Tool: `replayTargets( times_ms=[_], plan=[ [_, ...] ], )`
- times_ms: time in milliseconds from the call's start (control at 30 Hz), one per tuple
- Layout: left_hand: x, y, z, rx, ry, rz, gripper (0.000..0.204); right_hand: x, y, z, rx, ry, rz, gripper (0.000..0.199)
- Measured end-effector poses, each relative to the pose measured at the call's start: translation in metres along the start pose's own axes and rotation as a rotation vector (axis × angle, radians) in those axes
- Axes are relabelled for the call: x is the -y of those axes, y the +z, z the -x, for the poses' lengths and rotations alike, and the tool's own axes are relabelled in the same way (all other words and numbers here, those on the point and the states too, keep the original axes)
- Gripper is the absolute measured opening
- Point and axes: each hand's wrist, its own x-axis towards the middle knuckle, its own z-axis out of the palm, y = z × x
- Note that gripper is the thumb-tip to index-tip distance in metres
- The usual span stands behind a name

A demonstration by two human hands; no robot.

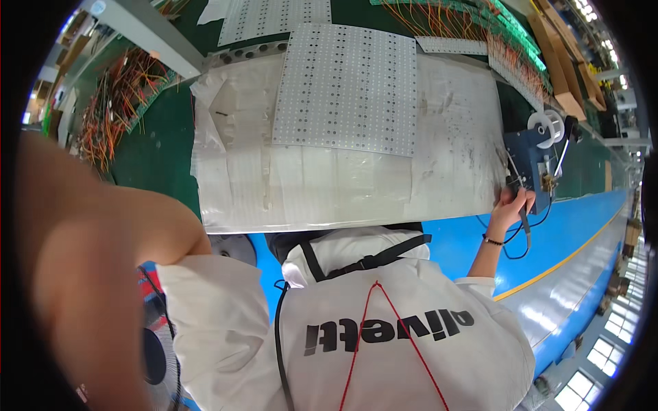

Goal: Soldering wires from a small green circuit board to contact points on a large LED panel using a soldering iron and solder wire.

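Observation:
My right hand (pixel 508 207) is at the right end of the bench, its fingers closed around the dark handle of a soldering iron (pixel 525 220) with a black cord looping below it. The iron's front end lies against a dark blue solder feeder (pixel 526 156), which carries a white spool (pixel 547 129). My left arm is bent and raised close to the camera, large and blurred at the left; its hand is not visible. In front of me, a white perforated circuit-board panel (pixel 346 89) with rows of dark spots rests on a film-wrapped board (pixel 236 181).
Red and orange wires with green strips (pixel 127 103) lie at the left, and more wires (pixel 445 20) at the far right. Another white panel (pixel 274 17) lies behind. A grey metal post (pixel 147 34) stands at the far left. Cardboard pieces (pixel 558 61) edge the bench.

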Motion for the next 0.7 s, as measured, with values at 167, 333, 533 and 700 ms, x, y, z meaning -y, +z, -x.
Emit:
replayTargets(
  times_ms=[167,333,533,700],
  plan=[
    [0.031,0.095,0.057,0.479,-0.447,-0.077,0.059,-0.006,-0.026,-0.005,-0.057,-0.07,0.03,0.023],
    [0.001,0.101,0.133,1.259,-0.529,-0.405,0.066,-0.008,-0.01,-0.003,0.03,-0.062,-0.066,0.023],
    [-0.02,0.111,0.153,1.346,-0.588,-0.368,0.072,-0.007,-0.012,-0.001,-0.052,-0.05,-0.074,0.021],
    [-0.064,0.113,0.154,1.372,-0.621,-0.414,0.072,-0.006,-0.007,0.002,-0.027,-0.056,-0.023,0.021]
  ],
)
